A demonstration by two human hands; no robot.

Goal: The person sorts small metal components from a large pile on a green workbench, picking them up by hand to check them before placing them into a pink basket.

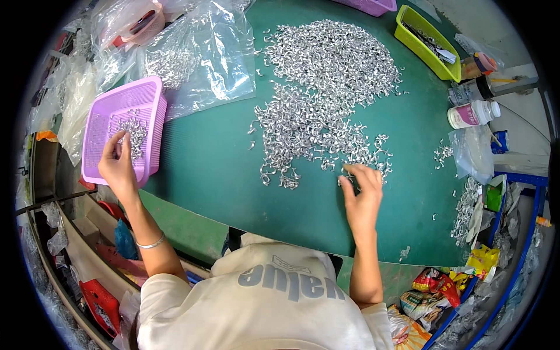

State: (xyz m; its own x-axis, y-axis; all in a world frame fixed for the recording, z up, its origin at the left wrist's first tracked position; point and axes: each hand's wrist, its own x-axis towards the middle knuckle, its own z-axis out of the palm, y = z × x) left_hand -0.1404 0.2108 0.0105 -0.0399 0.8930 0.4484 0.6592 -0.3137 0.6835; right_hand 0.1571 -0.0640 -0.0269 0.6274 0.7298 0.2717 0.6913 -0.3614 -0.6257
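Small curved silver metal pieces (332, 52) lie in a big heap at the far middle of the table, spreading into a looser pile (291, 125) nearer me. My left hand (118, 163) is over the pink-purple plastic basket (153, 128) on the left. Its thumb and forefinger meet in a pinch, and I cannot make out what is between them. More of the metal pieces (137, 129) lie in that basket. At the near right edge of the loose pile is my right hand (363, 195), fingers bent among the pieces, with a gap between thumb and forefinger.
Clear plastic bags (216, 64) cover the far left of the green table (221, 175). A yellow-green basket (429, 49) stands at the far right, with a white bottle (473, 114) nearby. More metal pieces (465, 210) lie by the right edge. Colourful packets (431, 289) fill the space below.
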